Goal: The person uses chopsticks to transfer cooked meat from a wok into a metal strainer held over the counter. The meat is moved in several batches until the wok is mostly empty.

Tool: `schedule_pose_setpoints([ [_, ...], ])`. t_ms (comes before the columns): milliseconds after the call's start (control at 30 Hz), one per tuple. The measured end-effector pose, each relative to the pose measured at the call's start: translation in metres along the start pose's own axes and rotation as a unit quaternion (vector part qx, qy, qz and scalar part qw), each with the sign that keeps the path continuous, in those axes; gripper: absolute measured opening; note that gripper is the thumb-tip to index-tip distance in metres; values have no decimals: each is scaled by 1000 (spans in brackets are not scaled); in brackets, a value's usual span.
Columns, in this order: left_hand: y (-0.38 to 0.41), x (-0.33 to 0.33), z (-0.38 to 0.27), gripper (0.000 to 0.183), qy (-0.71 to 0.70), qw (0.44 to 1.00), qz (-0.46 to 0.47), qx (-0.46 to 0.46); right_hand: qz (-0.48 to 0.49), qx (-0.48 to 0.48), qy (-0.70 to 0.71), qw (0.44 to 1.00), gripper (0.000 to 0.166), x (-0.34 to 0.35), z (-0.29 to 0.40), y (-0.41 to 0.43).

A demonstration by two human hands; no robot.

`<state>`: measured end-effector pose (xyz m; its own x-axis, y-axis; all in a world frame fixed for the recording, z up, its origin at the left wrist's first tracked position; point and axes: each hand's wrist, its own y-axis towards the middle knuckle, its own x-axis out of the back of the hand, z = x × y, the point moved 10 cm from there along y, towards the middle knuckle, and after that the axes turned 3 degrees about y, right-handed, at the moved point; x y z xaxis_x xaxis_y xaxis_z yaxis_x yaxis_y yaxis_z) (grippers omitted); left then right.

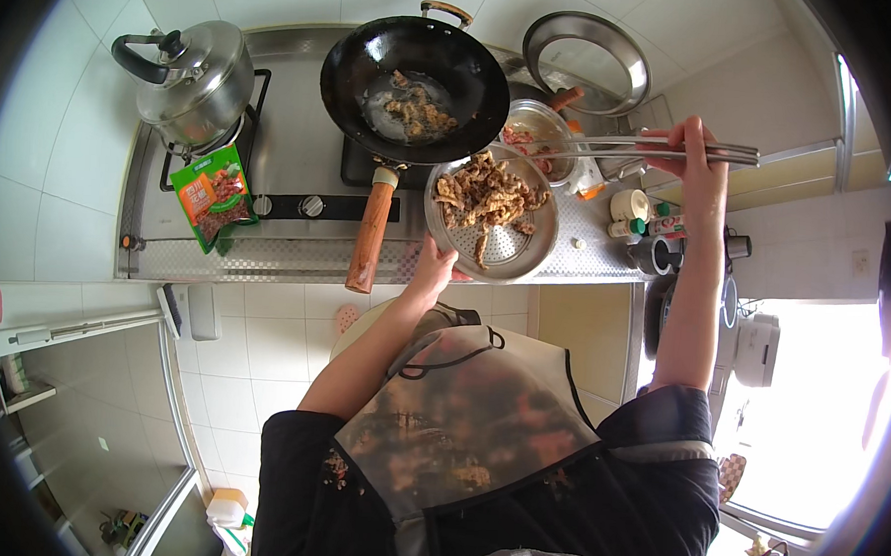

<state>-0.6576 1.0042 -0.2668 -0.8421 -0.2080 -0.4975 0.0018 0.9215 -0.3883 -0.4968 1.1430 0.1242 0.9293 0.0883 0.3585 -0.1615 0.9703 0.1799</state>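
Note:
My left hand [434, 271] grips the near rim of a round perforated metal strainer dish [502, 251]. Brown fried strips of food [490, 190], likely meat, are heaped in it. My right hand [686, 148] holds a pair of long metal chopsticks [608, 147], whose tips reach left over the dish's far side and the bowl behind it. Just left of the dish is a black wok [349, 87] with a wooden handle [371, 234]; more fried pieces [419, 113] lie in shallow bubbling oil at its bottom. A clear bowl [549, 118] behind the dish contains reddish raw-looking pieces.
A steel kettle [193, 81] stands on the left burner, with a green food packet [214, 197] before it. A glass lid with a steel rim [641, 63] leans at the back right. Small bottles [627, 228] and a dark cup [649, 255] stand near my right forearm.

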Motion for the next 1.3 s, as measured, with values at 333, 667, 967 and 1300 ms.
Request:
schedule_pose_setpoints([
  [333,-6,-3,-5,41,-13,1000,2,9,-5,-48,161,986,34,-123,-110,51],
  [667,-4,2,-7,41,-15,1000,-11,-8,-18,-30,126,991,31,-112,-118,49],
  [967,-6,-1,-11,42,-17,1000,-12,10,-45,-23,94,994,32,-62,-102,47],
  [1300,-5,-4,-10,42,-36,999,-8,-2,-84,-8,73,994,32,-27,-97,54],
])
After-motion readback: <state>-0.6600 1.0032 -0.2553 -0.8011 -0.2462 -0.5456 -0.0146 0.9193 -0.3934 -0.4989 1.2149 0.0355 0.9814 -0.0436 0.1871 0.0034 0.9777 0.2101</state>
